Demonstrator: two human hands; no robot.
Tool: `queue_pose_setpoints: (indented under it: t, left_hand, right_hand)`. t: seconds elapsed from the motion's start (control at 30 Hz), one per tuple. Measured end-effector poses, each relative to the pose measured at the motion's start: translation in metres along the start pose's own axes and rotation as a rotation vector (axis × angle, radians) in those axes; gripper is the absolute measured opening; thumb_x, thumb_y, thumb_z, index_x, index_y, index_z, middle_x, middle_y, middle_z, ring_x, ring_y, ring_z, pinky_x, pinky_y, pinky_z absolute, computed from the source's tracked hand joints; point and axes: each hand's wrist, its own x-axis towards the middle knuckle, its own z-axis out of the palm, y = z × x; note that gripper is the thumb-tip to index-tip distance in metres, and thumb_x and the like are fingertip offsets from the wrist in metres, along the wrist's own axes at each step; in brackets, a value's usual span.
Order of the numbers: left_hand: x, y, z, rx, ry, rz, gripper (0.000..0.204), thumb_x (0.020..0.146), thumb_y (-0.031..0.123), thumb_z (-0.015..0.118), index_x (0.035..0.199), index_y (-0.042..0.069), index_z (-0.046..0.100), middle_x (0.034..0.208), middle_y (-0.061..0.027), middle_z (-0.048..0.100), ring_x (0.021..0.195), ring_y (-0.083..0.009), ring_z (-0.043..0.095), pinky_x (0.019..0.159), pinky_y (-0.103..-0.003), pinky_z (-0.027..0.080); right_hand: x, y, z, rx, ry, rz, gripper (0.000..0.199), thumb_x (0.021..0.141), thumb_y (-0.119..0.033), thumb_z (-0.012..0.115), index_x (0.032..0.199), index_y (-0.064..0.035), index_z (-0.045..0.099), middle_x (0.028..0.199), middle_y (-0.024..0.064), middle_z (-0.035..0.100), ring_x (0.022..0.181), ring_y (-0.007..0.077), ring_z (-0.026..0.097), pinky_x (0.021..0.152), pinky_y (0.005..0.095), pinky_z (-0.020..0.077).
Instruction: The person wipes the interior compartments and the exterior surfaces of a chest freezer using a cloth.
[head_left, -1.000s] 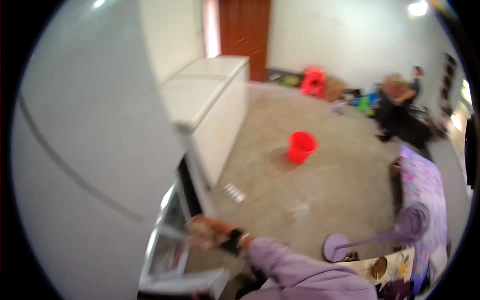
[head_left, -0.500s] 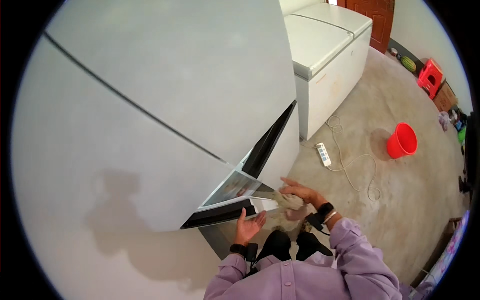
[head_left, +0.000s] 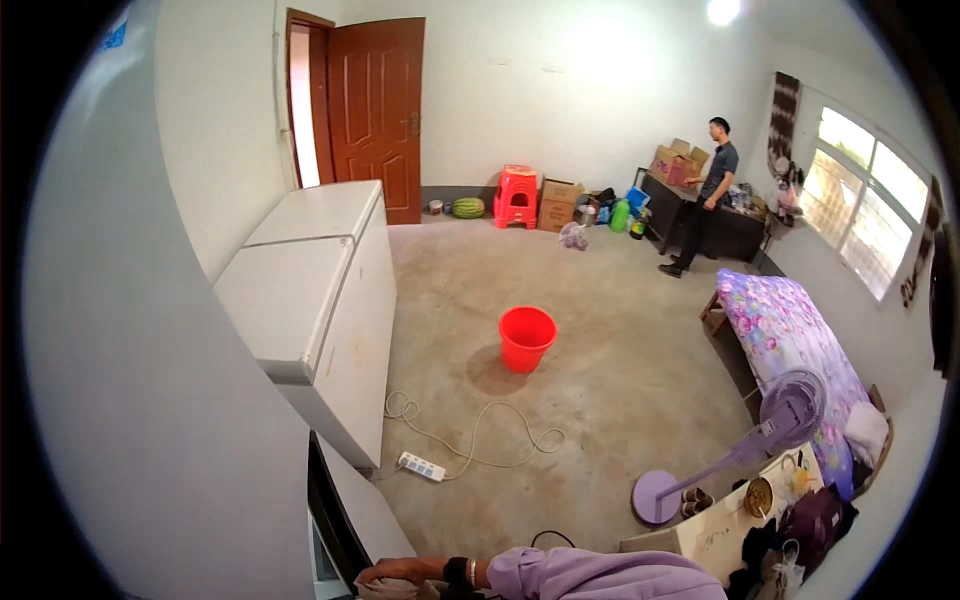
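My right hand (head_left: 388, 571) is at the lower edge of the view, its fingers closed on a beige cloth (head_left: 398, 590). It is beside the tall pale grey cabinet (head_left: 190, 400), which looks like a refrigerator and fills the left side. A black edge strip (head_left: 330, 500) of its opened part runs down to the hand, with a narrow pale gap showing beside it. Whether the cloth touches the cabinet I cannot make out. My left hand is outside the picture.
A white chest freezer (head_left: 340, 300) stands past the cabinet. On the concrete floor are a white power strip (head_left: 422, 467) with a looping cord and a red bucket (head_left: 525, 342). A purple fan (head_left: 790, 410), a bed (head_left: 790, 330) and a standing person (head_left: 718, 190) are to the right.
The view has swung up and to the right, bringing in the room, the fan and another person. My left hand has dropped out of view; my right hand still has the cloth.
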Motion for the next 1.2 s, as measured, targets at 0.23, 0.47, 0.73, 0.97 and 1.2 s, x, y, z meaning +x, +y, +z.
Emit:
queue_pose_setpoints:
  t: [0.23, 0.47, 0.73, 0.97, 1.2]
  left_hand:
    - [0.023, -0.009, 0.010, 0.135, 0.128, 0.035, 0.033, 0.097, 0.009, 0.037, 0.125, -0.008, 0.046, 0.124, -0.0230, 0.051, 0.113, -0.0332, 0.049, 0.099, -0.042, 0.040]
    - [0.041, -0.019, 0.014, 0.431, 0.232, 0.129, 0.033, 0.097, 0.008, 0.038, 0.127, -0.005, 0.045, 0.126, -0.0210, 0.050, 0.115, -0.0312, 0.048, 0.100, -0.041, 0.039]
    - [0.052, -0.028, 0.009, 0.624, 0.341, 0.147, 0.035, 0.096, 0.007, 0.039, 0.129, -0.003, 0.044, 0.128, -0.0188, 0.049, 0.117, -0.0288, 0.047, 0.102, -0.040, 0.037]
    - [0.055, -0.029, 0.009, 0.746, 0.385, 0.143, 0.036, 0.096, 0.006, 0.040, 0.132, 0.000, 0.043, 0.131, -0.0168, 0.048, 0.119, -0.0267, 0.046, 0.103, -0.039, 0.036]
    - [0.056, -0.028, 0.003, 0.840, 0.435, 0.136, 0.038, 0.096, 0.005, 0.041, 0.134, 0.002, 0.042, 0.133, -0.0148, 0.048, 0.120, -0.0247, 0.046, 0.104, -0.038, 0.035]
  right_hand:
    - [-0.017, 0.055, -0.011, -0.136, 0.092, -0.057, 0.033, 0.088, -0.026, 0.056, 0.114, -0.0072, 0.058, 0.104, 0.0079, 0.062, 0.095, 0.0186, 0.058, 0.084, 0.0300, 0.0466]
    - [-0.014, 0.053, -0.005, 0.040, 0.007, 0.074, 0.035, 0.085, -0.021, 0.057, 0.117, -0.0075, 0.056, 0.108, 0.0077, 0.060, 0.099, 0.0192, 0.057, 0.086, 0.0296, 0.0460]
    - [-0.015, 0.074, 0.001, 0.059, -0.034, 0.092, 0.040, 0.082, -0.014, 0.059, 0.121, -0.0078, 0.054, 0.113, 0.0076, 0.059, 0.102, 0.0198, 0.056, 0.090, 0.0291, 0.0453]
    - [-0.007, 0.083, 0.003, 0.762, -0.055, 0.462, 0.035, 0.085, -0.012, 0.054, 0.120, -0.0069, 0.054, 0.113, 0.0100, 0.058, 0.103, 0.0242, 0.055, 0.091, 0.0353, 0.0426]
    - [-0.003, 0.067, 0.006, 1.046, -0.036, 0.732, 0.026, 0.091, -0.023, 0.051, 0.109, -0.0069, 0.059, 0.097, 0.0074, 0.063, 0.086, 0.0180, 0.059, 0.074, 0.0296, 0.0480]
